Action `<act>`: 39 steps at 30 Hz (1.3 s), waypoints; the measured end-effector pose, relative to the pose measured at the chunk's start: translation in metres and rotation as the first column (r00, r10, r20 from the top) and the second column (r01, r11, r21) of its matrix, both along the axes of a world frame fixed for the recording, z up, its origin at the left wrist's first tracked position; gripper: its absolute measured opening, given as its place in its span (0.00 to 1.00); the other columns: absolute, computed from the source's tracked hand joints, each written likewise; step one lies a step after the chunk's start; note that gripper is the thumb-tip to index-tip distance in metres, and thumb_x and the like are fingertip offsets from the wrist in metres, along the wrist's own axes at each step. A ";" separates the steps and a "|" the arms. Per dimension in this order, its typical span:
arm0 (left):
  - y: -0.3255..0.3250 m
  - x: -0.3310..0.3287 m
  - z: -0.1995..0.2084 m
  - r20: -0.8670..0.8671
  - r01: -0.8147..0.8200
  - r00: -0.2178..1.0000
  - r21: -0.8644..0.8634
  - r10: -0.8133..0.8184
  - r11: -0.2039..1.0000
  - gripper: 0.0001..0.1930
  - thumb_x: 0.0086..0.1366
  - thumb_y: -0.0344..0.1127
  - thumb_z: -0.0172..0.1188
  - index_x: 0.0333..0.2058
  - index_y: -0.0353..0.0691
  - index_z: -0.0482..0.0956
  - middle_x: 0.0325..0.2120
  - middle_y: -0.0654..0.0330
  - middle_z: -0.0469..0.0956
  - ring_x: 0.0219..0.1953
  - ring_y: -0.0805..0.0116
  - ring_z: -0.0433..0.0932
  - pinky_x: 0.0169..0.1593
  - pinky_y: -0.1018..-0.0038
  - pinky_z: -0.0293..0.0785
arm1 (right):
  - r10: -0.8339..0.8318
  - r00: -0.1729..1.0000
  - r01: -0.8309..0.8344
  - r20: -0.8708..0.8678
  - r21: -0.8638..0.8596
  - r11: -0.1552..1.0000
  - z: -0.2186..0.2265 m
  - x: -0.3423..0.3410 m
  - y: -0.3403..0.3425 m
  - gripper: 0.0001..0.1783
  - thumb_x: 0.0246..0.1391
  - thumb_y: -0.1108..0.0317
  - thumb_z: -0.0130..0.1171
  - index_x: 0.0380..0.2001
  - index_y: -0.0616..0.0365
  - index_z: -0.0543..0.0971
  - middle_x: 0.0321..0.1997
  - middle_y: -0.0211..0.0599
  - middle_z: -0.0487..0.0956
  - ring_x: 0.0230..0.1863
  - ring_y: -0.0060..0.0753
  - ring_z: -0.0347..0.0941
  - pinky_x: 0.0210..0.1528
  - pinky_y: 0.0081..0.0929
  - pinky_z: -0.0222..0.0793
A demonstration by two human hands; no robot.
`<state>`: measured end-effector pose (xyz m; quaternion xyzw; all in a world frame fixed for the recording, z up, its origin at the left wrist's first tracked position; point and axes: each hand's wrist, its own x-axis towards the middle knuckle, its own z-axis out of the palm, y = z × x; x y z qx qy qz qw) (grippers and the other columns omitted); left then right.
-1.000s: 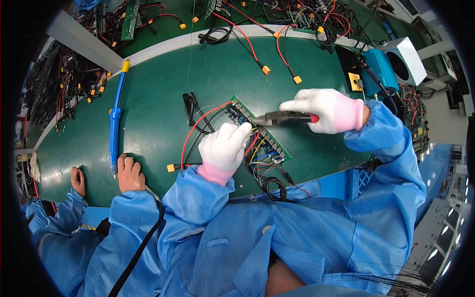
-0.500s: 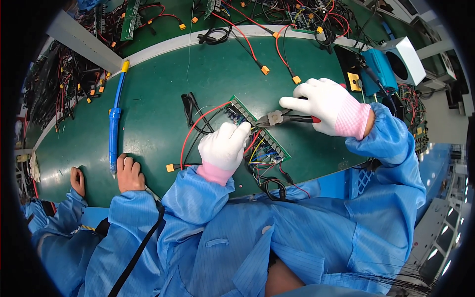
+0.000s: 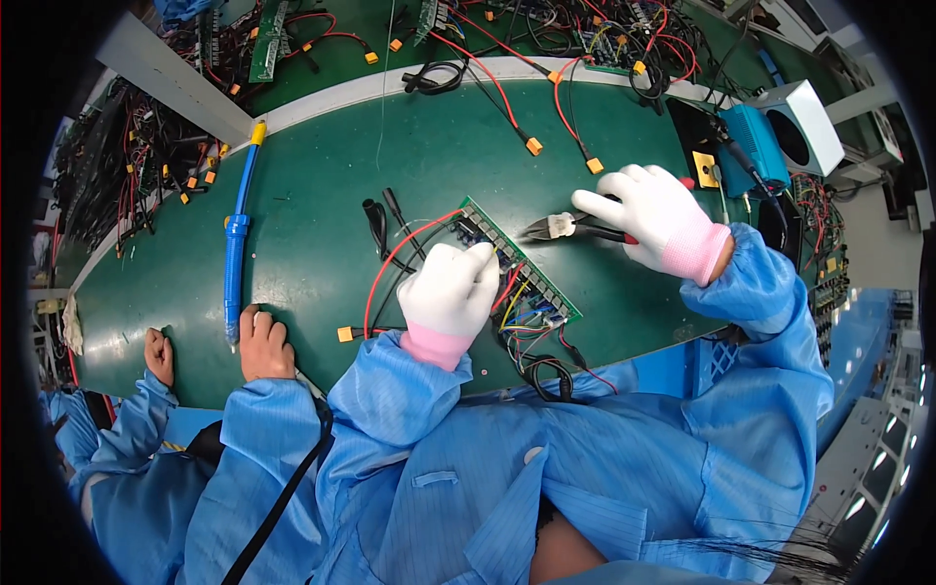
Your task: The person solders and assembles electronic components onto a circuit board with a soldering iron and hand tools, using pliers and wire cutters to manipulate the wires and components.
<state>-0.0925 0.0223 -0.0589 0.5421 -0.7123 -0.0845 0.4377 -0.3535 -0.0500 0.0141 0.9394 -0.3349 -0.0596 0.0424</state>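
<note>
A long green circuit board (image 3: 531,265) lies slanted on the green bench, with red, yellow, blue and black wires bunched along its near side. My left hand (image 3: 450,292), in a white glove with a pink cuff, rests over the board's near edge. Its fingers are pinched closed among the wires; what lies between them is hidden. My right hand (image 3: 663,216), gloved alike, is closed round diagonal cutters (image 3: 561,227) with red-and-black handles. The cutters' jaws point left, just beyond the board's far edge, apart from the fingers of the left hand.
A blue solder sucker (image 3: 234,263) lies at the left, near a co-worker's bare hand (image 3: 265,346). Black cable ends (image 3: 375,222) lie left of the board. At the back right stands a teal soldering station (image 3: 753,146). Wired boards (image 3: 268,44) crowd the far shelf.
The cutters have drawn back to the right, from over the board to beyond its edge. My left hand stays pinched at the board. The whole view has shifted slightly.
</note>
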 end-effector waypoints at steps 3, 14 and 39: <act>-0.001 -0.001 0.004 -0.266 -0.011 0.963 0.133 0.047 0.991 0.08 0.49 0.26 0.64 0.31 0.39 0.81 0.21 0.63 0.72 0.18 0.71 0.68 0.22 0.77 0.66 | -0.028 0.990 0.021 0.140 0.051 0.998 -0.007 0.005 -0.003 0.28 0.39 0.70 0.64 0.49 0.50 0.72 0.42 0.34 0.73 0.41 0.38 0.68 0.45 0.29 0.65; -0.010 -0.003 0.003 -0.505 -0.129 0.835 0.205 0.218 0.970 0.07 0.48 0.24 0.66 0.29 0.35 0.82 0.21 0.62 0.74 0.19 0.73 0.69 0.23 0.78 0.68 | -0.683 0.450 -0.103 0.575 0.793 0.600 -0.030 0.106 0.007 0.13 0.50 0.70 0.63 0.39 0.64 0.81 0.35 0.36 0.80 0.33 0.23 0.73 0.37 0.18 0.70; -0.012 -0.004 -0.005 0.426 -0.339 0.781 -0.324 0.456 0.883 0.14 0.44 0.31 0.68 0.33 0.49 0.82 0.19 0.69 0.69 0.15 0.72 0.65 0.20 0.77 0.62 | -0.805 0.304 -0.324 0.509 0.850 0.415 -0.067 0.112 0.000 0.10 0.54 0.73 0.58 0.39 0.65 0.81 0.36 0.34 0.81 0.35 0.21 0.72 0.40 0.17 0.70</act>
